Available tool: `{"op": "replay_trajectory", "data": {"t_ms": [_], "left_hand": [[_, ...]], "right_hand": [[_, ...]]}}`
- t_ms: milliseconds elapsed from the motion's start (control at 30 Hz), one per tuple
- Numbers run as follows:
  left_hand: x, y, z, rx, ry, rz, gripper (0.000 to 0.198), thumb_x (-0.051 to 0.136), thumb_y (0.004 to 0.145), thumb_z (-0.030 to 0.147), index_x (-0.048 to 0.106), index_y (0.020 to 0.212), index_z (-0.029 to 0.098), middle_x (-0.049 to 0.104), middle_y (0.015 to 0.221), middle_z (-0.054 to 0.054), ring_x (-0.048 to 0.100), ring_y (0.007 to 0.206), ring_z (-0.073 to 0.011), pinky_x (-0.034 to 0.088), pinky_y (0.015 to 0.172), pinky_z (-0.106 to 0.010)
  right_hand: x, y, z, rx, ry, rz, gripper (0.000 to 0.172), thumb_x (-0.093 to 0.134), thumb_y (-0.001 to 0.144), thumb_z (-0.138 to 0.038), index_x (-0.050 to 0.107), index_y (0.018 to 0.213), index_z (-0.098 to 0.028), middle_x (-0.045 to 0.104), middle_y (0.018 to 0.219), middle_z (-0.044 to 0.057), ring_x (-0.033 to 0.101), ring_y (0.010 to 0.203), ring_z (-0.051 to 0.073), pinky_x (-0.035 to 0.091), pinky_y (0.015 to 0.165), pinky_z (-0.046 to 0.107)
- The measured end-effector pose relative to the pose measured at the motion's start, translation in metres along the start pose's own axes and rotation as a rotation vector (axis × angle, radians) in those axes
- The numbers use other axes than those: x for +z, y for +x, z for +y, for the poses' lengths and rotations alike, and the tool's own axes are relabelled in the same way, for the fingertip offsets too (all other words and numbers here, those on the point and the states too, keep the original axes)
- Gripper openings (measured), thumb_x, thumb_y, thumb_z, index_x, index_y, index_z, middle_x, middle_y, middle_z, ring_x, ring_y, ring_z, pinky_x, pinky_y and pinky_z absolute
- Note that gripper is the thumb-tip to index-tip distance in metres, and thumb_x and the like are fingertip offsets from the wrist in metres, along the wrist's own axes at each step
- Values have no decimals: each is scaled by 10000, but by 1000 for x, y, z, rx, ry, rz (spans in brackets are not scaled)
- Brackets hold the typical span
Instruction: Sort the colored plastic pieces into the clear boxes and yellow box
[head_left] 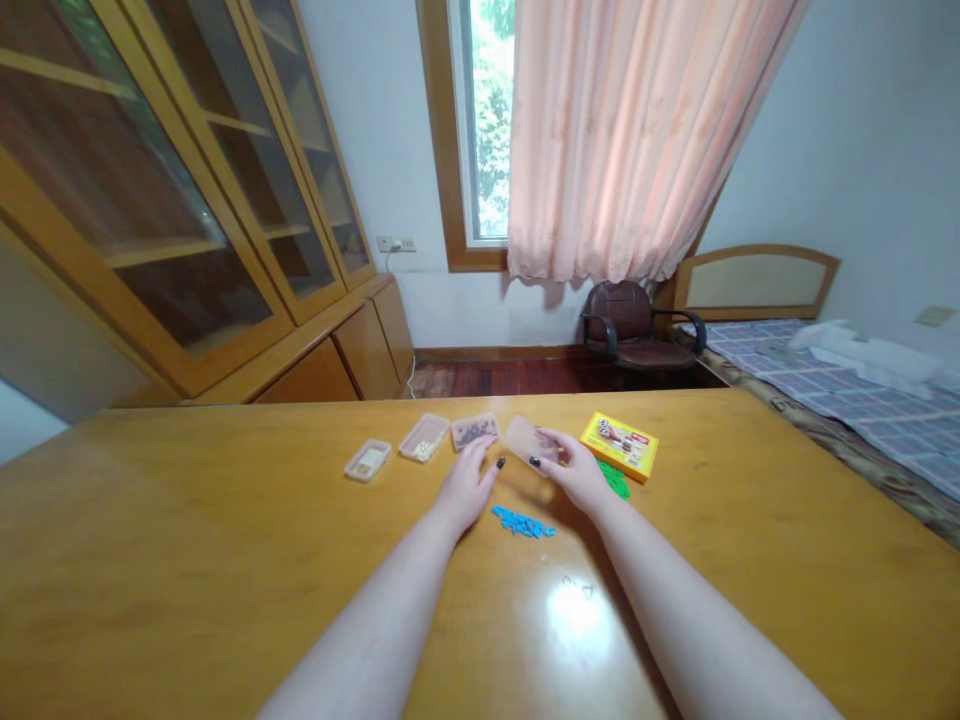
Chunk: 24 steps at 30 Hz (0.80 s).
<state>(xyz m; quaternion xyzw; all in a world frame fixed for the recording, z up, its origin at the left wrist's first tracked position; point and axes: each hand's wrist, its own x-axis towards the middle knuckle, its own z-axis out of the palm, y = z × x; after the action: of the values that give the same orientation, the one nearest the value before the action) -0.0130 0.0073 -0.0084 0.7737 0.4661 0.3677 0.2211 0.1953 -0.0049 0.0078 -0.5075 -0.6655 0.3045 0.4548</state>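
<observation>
Right now my right hand [576,472] pinches a translucent pinkish rectangular plastic box [521,436] at the far middle of the glossy wooden counter [225,520]. My left hand [466,487] lies loosely spread and holds nothing, its fingertips at a small clear plastic box of dark pieces [472,431]. A heap of small blue plastic pieces [523,522] lies nearer, between my wrists. Such thin plastic, I judge, wants a light, even grip. Beyond are a glass-fronted wooden cabinet [187,200], a pink curtain [622,140] and a bed [862,400].

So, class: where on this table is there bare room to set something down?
Bare: the table left of the leftmost tub and right of the yellow box. Crowded: the middle: tubs, blue pieces, left hand, right hand gripping a lid.
</observation>
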Motion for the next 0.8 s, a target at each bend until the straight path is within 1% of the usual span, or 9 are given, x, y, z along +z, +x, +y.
{"op": "replay_trajectory", "data": {"t_ms": [33, 100, 200, 300, 367, 433, 500, 633, 800], "left_hand": [[1, -1, 0, -7, -56, -44, 473, 434, 844, 346, 381, 1285, 181, 424, 1312, -105, 444, 1161, -211, 321, 1015, -395], [3, -3, 1, -9, -168, -134, 550, 459, 833, 370, 309, 1330, 188, 401, 1334, -115, 480, 1129, -214, 354, 989, -390], [5, -4, -1, 32, -276, -191, 584, 509, 805, 390, 333, 1321, 179, 429, 1317, -120, 441, 1172, -242, 324, 1005, -411], [6, -3, -4, -13, -314, -133, 649, 532, 783, 421, 312, 1334, 156, 382, 1353, -135, 318, 1264, -261, 215, 1060, -438], [7, -3, -6, -74, -381, -107, 701, 525, 778, 455, 264, 1354, 152, 333, 1382, -141, 280, 1285, -259, 196, 1068, -436], [7, -2, -6, -105, -488, -103, 700, 509, 779, 479, 266, 1350, 155, 336, 1381, -140, 309, 1272, -255, 232, 1057, -426], [8, -1, -6, -121, -555, -94, 677, 528, 767, 473, 318, 1321, 146, 400, 1337, -148, 393, 1218, -257, 293, 1026, -422], [12, 1, -9, -149, -503, -56, 641, 649, 684, 385, 445, 1231, 121, 531, 1204, -163, 521, 1080, -268, 366, 965, -434], [14, 2, -10, -177, -468, -1, 586, 655, 681, 357, 496, 1187, 110, 568, 1156, -159, 550, 1037, -263, 398, 936, -422]], "right_hand": [[2, 1, 4, -23, 21, 34, 478, 597, 727, -370, 511, 1165, -199, 580, 1128, 90, 552, 1002, 209, 418, 879, 373], [6, 0, 8, -83, 4, 12, 444, 603, 724, -362, 533, 1135, -207, 585, 1114, 85, 554, 989, 212, 422, 870, 380], [11, -1, 6, -179, -18, -62, 423, 606, 725, -349, 543, 1122, -219, 582, 1115, 80, 542, 1005, 213, 415, 876, 381], [12, -2, 2, -247, -4, -143, 417, 598, 735, -349, 539, 1126, -218, 587, 1097, 78, 539, 1003, 207, 411, 879, 374], [12, -3, 1, -264, -1, -173, 400, 582, 750, -357, 540, 1120, -211, 588, 1087, 79, 539, 998, 202, 411, 878, 368], [12, -3, 1, -278, -20, -184, 386, 568, 761, -356, 537, 1114, -203, 586, 1085, 81, 538, 994, 196, 411, 876, 363], [13, -3, 1, -302, -71, -191, 398, 574, 755, -353, 528, 1119, -199, 578, 1095, 83, 531, 999, 196, 405, 882, 361], [16, -4, 1, -289, -219, -189, 432, 586, 740, -389, 524, 1118, -188, 581, 1081, 88, 530, 988, 206, 405, 880, 365], [19, -7, -2, -263, -352, -161, 376, 509, 797, -405, 538, 1090, -172, 606, 1048, 89, 544, 959, 204, 416, 856, 351]]}}
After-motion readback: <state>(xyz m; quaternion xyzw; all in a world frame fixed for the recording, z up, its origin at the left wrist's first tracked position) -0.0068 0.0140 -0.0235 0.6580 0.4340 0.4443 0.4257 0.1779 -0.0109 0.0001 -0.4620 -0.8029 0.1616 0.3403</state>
